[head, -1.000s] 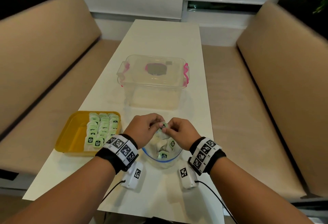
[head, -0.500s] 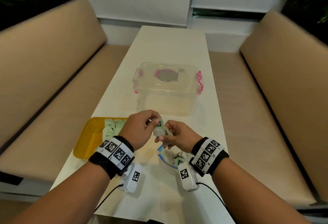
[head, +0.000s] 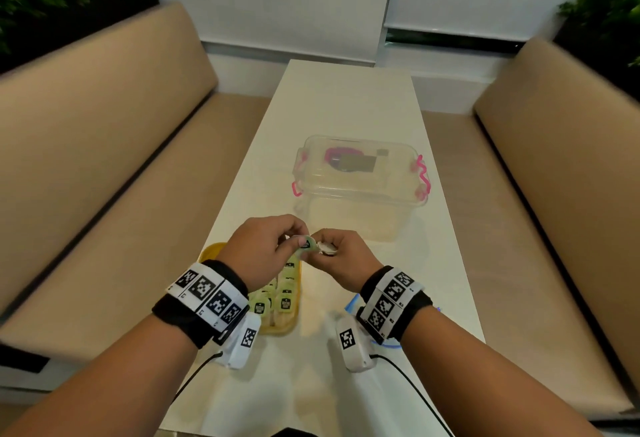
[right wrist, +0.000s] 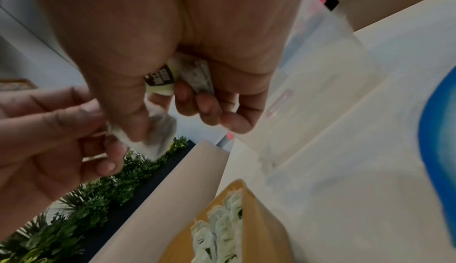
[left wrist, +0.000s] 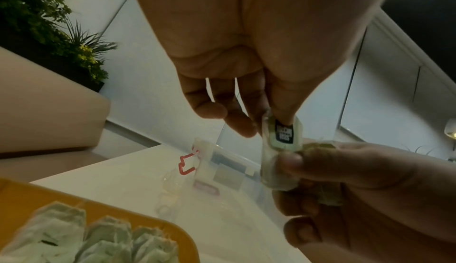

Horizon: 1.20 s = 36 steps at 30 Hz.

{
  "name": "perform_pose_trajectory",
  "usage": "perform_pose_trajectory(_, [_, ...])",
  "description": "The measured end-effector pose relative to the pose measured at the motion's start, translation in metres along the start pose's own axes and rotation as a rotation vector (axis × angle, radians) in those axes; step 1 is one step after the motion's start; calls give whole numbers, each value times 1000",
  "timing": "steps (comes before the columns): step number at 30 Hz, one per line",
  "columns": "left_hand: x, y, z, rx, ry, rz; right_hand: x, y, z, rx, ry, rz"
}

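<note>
Head view: your left hand [head: 258,249] and right hand [head: 341,260] meet in the air above the surface [head: 346,101], between the yellow tray [head: 280,329] and the clear box [head: 360,215]. Between them is one tea bag [head: 306,244], small and pale green with a black label. To do this step well, I think you should pull gently and evenly, because the paper seems thin and may tear.

Left wrist view: the grip of the left hand [left wrist: 246,43] is narrow, with the thumb and a finger pinching the top edge of the tea bag [left wrist: 281,150]. The right thumb presses its lower part. The bag stands nearly upright and looks soft and a little crumpled.

Right wrist view: the right hand [right wrist: 185,23] has its grip closed on the tea bag [right wrist: 153,130]. A second bag [right wrist: 195,76] seems to be tucked in its palm, so take care not to drop it.
</note>
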<state>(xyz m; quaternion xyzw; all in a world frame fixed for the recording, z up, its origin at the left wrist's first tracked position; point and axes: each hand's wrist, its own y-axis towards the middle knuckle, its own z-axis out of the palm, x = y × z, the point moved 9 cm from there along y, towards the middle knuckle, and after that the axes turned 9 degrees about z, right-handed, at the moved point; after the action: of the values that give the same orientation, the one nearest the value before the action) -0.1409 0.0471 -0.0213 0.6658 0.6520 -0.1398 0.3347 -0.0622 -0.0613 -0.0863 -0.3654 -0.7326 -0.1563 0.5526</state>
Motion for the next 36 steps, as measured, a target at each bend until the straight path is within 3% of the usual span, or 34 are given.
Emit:
perform_pose_trajectory(9, [49, -12, -25, 36, -18, -66, -2, 18, 43, 32, -24, 90])
perform_pose_trajectory(14, [94, -44, -8, 357, 131, -188, -23, 23, 50, -1, 121, 259])
perform_pose_trajectory(18, [122, -76, 34, 657, 189, -251, -21, 23, 56, -14, 145, 266])
perform_pose_trajectory(21, [132, -87, 55, 760, 244, -271, -20, 22, 62, -18, 112, 224])
perform_pose_trajectory(33, [140, -79, 57, 736, 272, -252, -28, 14, 76, -56, 178, 249])
perform_pose_trajectory(36, [130, -65, 41, 652, 227, -194, -28, 13, 83, -37, 175, 241])
